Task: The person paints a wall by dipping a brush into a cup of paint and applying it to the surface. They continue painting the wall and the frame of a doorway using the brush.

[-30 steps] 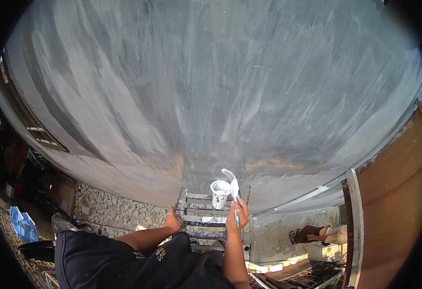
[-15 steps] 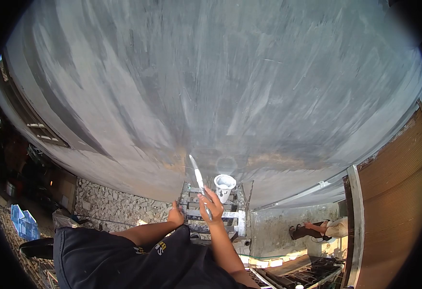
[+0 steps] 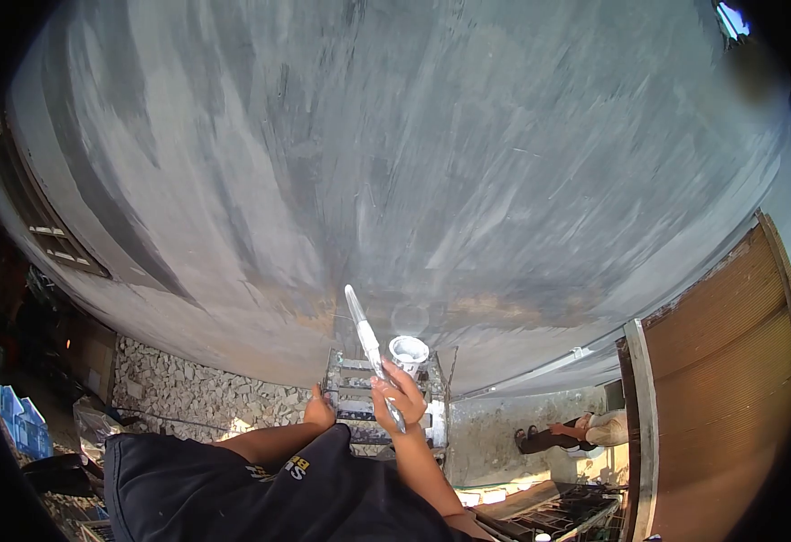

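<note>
A long brush (image 3: 365, 336) with a white-coated head and a paint-stained handle is in my right hand (image 3: 399, 397), the fingers wrapped round the handle. Its tip points up and slightly left, in front of the grey wall (image 3: 468, 181). Just beyond my right hand, a white paint-spotted bucket (image 3: 408, 349) stands at the top of the ladder (image 3: 355, 381). My left hand (image 3: 320, 408) is closed at the ladder's left side rail, with its fingers partly hidden.
Broken stones (image 3: 178, 384) cover the ground at the left. Another person (image 3: 585, 432) is below at the right, near a brown corrugated sheet (image 3: 720, 361). A barred window (image 3: 61, 244) is at the far left, above blue containers (image 3: 25, 423).
The camera view has shifted, so ladder, bucket and person appear further left. My right hand and the brush are slightly further left, and the brush tilts more to the left.
</note>
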Tool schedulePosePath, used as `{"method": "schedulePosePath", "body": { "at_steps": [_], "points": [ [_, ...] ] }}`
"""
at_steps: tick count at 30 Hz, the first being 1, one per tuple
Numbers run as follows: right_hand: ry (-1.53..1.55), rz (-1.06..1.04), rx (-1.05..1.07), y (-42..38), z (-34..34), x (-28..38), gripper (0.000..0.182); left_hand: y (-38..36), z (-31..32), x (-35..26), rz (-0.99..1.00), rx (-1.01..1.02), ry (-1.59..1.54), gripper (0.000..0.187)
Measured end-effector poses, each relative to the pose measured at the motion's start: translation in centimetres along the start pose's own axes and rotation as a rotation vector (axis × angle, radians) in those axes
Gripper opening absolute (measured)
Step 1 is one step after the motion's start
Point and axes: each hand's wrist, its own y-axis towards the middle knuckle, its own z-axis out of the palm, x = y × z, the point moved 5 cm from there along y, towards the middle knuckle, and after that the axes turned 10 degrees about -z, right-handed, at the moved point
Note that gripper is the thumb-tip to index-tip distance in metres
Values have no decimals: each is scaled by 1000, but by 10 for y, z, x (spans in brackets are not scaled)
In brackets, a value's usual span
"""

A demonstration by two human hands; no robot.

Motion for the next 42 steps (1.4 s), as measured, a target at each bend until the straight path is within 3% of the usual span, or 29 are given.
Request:
{"method": "schedulePosePath", "body": {
  "at_steps": [2, 4, 8, 10, 13, 18, 21, 24, 26, 29, 31, 37, 39, 41, 42],
  "points": [
    [-8, 8, 59, 10, 9, -2, 13, 0, 1, 5, 35, -71, 47, 50],
    [-90, 29, -83, 14, -4, -17, 10, -5, -4, -2, 22, -56, 41, 50],
    [-466, 43, -311, 10, -103, -42, 8, 6, 8, 12, 32, -4, -30, 53],
    [-510, 46, -454, 5, -145, -44, 10, 12, 13, 19, 52, 15, -38, 53],
    [-795, 11, -410, 25, -152, -27, 11, 7, 10, 12, 57, 14, 5, 54],
    [-564, -268, 76, 52, -30, -3, 18, 3, 2, 1, 56, 17, -1, 55],
    [-264, -269, 277, 36, 46, 26, 23, -8, -3, -2, -76, 102, -57, 49],
    [-74, -226, 291, 28, 79, 45, 22, -19, -9, -14, 9, 108, -153, 50],
    [-105, -133, 199, 23, 68, 26, 21, -18, -17, -23, 75, 105, -217, 50],
    [-296, 11, 24, 16, 3, -15, 27, -4, -3, -2, 15, 69, -49, 48],
    [-462, 111, -121, 14, -54, -27, 14, -5, -5, -1, 36, 6, 6, 48],
    [-537, 110, -503, 13, -144, -19, 7, -5, -2, -2, -18, 62, -34, 51],
    [-700, 12, -275, 43, -121, 1, 11, -5, -1, 1, 25, 10, -33, 51],
    [-577, -162, 3, 68, -64, 14, 14, -4, -5, -3, -15, 47, -35, 52],
    [-513, -291, 134, 71, -28, 22, 25, -8, -6, -5, -62, 80, -44, 53]
  ]
}}
